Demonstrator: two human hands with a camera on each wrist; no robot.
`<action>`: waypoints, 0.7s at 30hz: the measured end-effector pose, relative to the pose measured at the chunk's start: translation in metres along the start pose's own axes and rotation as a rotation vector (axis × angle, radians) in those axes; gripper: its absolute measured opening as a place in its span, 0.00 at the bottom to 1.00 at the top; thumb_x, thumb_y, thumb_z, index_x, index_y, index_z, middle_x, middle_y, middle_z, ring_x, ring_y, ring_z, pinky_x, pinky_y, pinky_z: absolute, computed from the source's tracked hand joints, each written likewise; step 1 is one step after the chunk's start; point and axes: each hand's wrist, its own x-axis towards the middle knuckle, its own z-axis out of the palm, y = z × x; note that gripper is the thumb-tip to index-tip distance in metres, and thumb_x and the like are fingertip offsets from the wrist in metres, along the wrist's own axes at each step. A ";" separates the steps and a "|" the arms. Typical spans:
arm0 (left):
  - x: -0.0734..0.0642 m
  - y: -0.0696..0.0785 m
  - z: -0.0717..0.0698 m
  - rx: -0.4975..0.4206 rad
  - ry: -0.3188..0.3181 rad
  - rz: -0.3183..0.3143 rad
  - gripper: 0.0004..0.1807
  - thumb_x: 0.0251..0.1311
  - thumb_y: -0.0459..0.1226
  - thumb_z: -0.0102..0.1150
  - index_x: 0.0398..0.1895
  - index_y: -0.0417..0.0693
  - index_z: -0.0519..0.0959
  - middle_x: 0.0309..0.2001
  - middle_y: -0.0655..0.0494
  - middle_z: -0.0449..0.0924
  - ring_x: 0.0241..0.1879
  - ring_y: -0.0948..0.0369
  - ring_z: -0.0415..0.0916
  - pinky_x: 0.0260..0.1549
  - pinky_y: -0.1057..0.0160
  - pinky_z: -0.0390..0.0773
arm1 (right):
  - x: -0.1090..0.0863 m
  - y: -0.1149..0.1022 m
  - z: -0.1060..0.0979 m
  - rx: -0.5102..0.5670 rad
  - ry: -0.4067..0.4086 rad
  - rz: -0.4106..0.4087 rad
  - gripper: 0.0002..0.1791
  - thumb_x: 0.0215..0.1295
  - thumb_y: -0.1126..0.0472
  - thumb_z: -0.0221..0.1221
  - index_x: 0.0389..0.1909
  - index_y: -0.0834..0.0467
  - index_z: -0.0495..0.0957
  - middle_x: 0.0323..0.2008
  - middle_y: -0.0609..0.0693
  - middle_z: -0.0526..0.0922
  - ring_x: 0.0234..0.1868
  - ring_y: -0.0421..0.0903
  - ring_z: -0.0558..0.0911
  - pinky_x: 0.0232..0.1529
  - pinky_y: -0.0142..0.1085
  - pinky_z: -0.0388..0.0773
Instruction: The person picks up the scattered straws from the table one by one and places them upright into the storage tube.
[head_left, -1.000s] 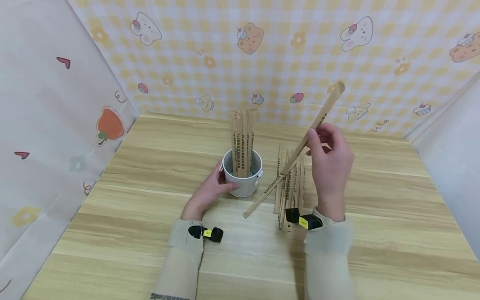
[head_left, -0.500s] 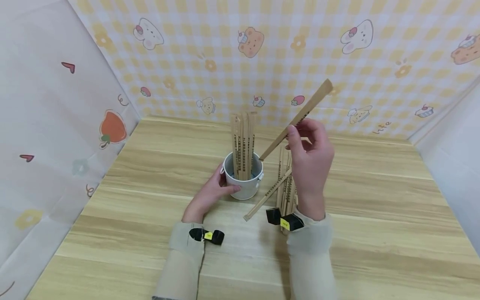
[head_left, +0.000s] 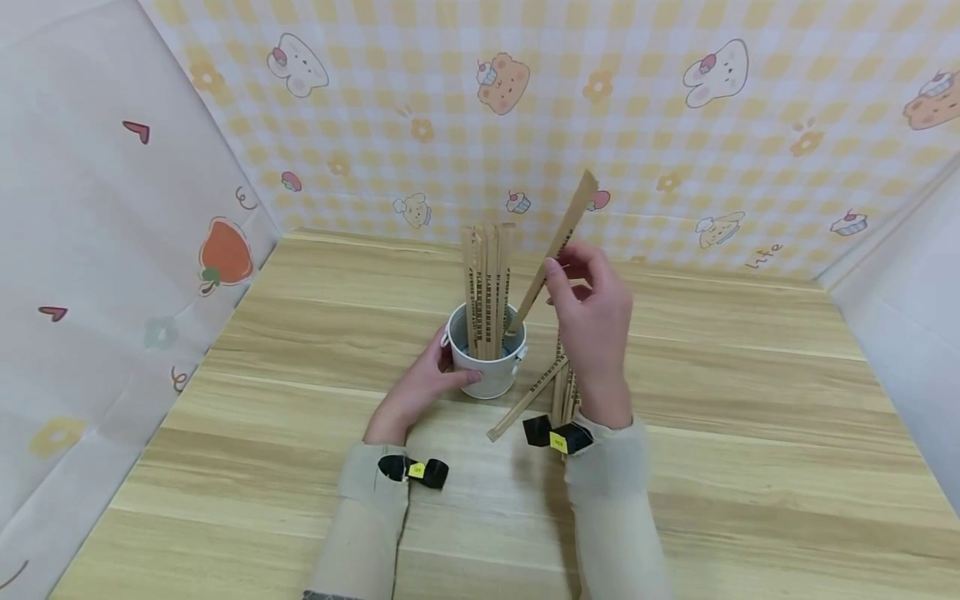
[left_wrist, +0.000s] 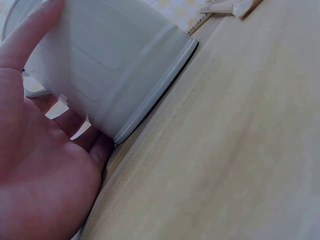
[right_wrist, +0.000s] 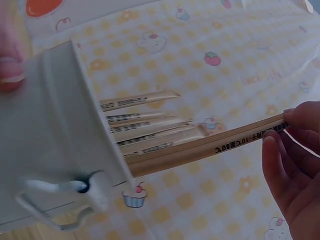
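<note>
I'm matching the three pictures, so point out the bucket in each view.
Head: the bucket is just below centre.
Left wrist: the bucket is at the upper left, cut off by the top edge.
Right wrist: the bucket is at the left, its mouth facing right.
Shared landmark: the left hand on the bucket's side, only partly visible in the right wrist view.

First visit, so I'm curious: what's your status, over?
Left hand holds white bucket. Right hand pinches wrapped straw, lower end inside bucket. Possible obstacle: standing straws beside it.

Bucket (head_left: 498, 380) on table (head_left: 750, 367); sticks (head_left: 486, 292) inside; loose sticks (head_left: 558, 403) right of bucket; wall (head_left: 420, 50) behind.
</note>
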 end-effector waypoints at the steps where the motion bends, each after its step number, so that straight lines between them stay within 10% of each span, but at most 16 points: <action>1: 0.001 -0.004 -0.001 0.004 0.004 -0.001 0.50 0.45 0.39 0.67 0.68 0.67 0.45 0.67 0.56 0.50 0.64 0.57 0.49 0.62 0.57 0.50 | 0.000 0.007 0.002 -0.021 -0.019 0.005 0.13 0.59 0.59 0.57 0.40 0.64 0.75 0.33 0.50 0.78 0.30 0.41 0.78 0.24 0.32 0.77; 21: 0.002 -0.009 -0.002 0.028 0.015 -0.013 0.49 0.43 0.43 0.67 0.65 0.75 0.46 0.65 0.65 0.53 0.63 0.63 0.52 0.61 0.60 0.52 | -0.006 0.057 0.026 -0.345 -0.292 0.165 0.12 0.59 0.54 0.57 0.41 0.56 0.76 0.32 0.45 0.78 0.35 0.40 0.75 0.33 0.32 0.75</action>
